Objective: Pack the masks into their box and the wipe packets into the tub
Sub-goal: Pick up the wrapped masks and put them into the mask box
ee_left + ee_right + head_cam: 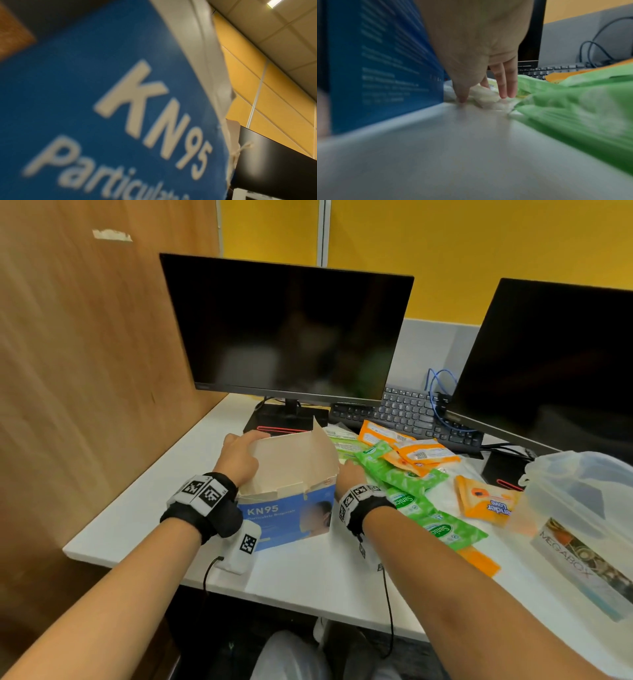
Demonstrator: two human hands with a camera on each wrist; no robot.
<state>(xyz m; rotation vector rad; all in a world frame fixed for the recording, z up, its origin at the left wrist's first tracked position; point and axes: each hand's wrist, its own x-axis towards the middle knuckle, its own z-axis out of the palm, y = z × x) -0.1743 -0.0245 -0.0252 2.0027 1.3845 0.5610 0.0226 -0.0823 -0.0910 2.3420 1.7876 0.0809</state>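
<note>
An open blue KN95 mask box (287, 508) stands on the white table, and its printed side (102, 108) fills the left wrist view. My left hand (239, 453) grips the box's far left rim, fingers curled over the edge. My right hand (349, 470) is just right of the box. Its straight fingers (506, 86) touch a white wrapped mask (488, 98), and the thumb is down on the table beside it. Green wipe packets (411, 477) and orange wipe packets (421, 453) lie scattered to the right. A translucent tub (582, 525) stands at the far right.
Two dark monitors (291, 330) and a black keyboard (407, 412) stand behind the packets. A wooden partition (85, 371) closes off the left side. More wrapped masks (342, 440) lie behind the box. The table's front edge (308, 607) is close to my forearms.
</note>
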